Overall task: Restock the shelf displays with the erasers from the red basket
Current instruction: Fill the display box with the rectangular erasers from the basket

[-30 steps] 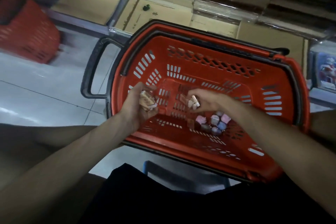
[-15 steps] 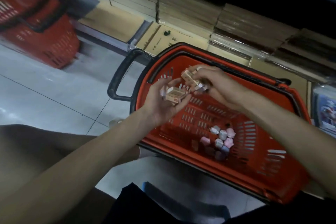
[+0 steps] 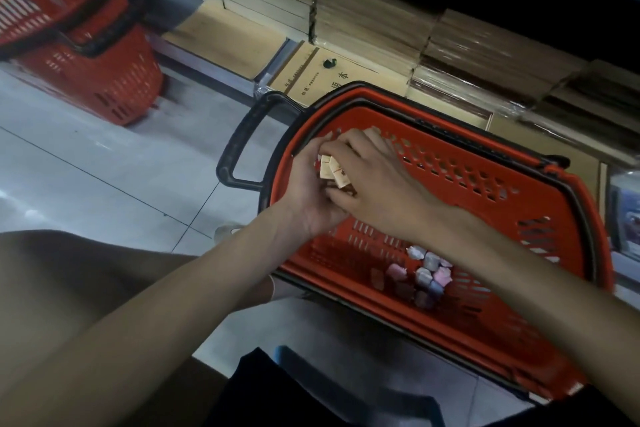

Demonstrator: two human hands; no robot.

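A red basket (image 3: 485, 329) with a black rim and handle stands on the floor in front of me. My left hand (image 3: 308, 198) is cupped over its left end and holds several small tan boxed erasers (image 3: 330, 168). My right hand (image 3: 374, 184) lies across them from the right, its fingers curled onto the same eraser stack, partly hiding it. Several pastel pink, white and purple wrapped erasers (image 3: 424, 276) lie loose on the basket's bottom.
A second red basket (image 3: 86, 55) sits on the grey tiled floor at the far left. Stacks of cardboard boxes (image 3: 363, 21) fill the low shelf behind the basket. My dark clothing fills the bottom of the view.
Both hands rose out of the basket bottom with boxed erasers and came together; my right hand now lies over the stack in my left palm. The view shifted down and right.
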